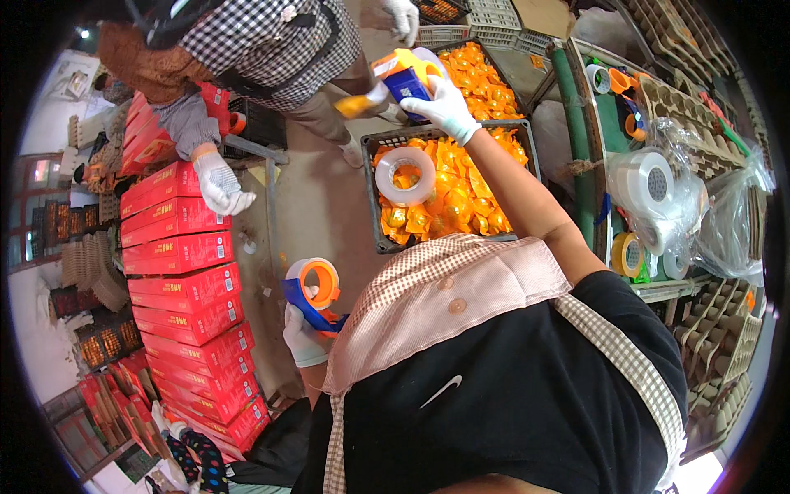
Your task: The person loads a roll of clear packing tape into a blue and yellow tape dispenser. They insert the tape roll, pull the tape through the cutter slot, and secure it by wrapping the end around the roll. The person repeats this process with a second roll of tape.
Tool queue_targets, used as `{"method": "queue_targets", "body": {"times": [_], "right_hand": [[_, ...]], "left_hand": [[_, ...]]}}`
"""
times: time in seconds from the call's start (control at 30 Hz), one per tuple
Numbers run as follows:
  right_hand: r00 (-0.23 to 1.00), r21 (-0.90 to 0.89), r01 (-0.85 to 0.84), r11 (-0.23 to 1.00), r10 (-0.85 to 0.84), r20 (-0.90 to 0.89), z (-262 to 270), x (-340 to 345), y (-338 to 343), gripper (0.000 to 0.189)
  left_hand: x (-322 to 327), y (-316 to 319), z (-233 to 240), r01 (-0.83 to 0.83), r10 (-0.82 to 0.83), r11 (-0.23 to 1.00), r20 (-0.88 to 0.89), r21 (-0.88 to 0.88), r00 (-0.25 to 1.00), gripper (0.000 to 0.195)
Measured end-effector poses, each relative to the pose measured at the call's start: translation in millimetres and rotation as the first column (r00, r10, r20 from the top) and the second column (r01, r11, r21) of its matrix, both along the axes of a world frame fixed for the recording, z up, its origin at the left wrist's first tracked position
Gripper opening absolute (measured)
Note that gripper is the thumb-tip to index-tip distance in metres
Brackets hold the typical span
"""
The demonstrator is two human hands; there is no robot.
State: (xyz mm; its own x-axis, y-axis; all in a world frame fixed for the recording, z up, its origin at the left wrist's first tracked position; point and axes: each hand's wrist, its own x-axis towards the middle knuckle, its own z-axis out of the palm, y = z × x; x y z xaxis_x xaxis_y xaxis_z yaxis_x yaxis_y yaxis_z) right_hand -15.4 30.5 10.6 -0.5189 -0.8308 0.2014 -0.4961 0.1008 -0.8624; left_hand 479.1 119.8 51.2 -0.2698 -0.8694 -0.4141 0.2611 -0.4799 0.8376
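My right hand (443, 110), in a white glove, is raised over the crates and grips a blue and orange tape dispenser (404, 80). Low by my apron, my left hand (303, 336), gloved too, holds another blue and orange tape dispenser (315, 290) loaded with a roll of tape. Below my right hand, a large roll of clear tape (405, 176) lies on orange-wrapped fruits (463, 191) in a black plastic crate (532, 142). A blurred yellow and white object (361, 104) shows just left of the raised dispenser; what it is I cannot tell.
A co-worker in a checked apron (278, 49) stands across from me, gloved hands apart from mine. Red cartons (179, 253) form a tall stack at left. A second fruit crate (487, 77) stands beyond the first. The right-hand shelf holds tape rolls (642, 179) and pulp trays (691, 123).
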Motion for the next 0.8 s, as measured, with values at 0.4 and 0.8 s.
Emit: {"method": "queue_targets", "body": {"times": [0.4,0.8], "right_hand": [[0.940,-0.182,-0.031,0.983,0.090,0.330,27.7,-3.8,-7.5,0.045],[0.780,-0.421,-0.095,0.902,0.330,0.532,117.2,11.8,13.0,0.050]], "left_hand": [[-14.4,14.1,10.1,-0.051,0.052,0.999,-0.098,0.016,0.994,0.048],[-9.1,-3.7,-7.5,0.082,-0.091,0.995,-0.224,-0.048,0.970,0.042]]}}
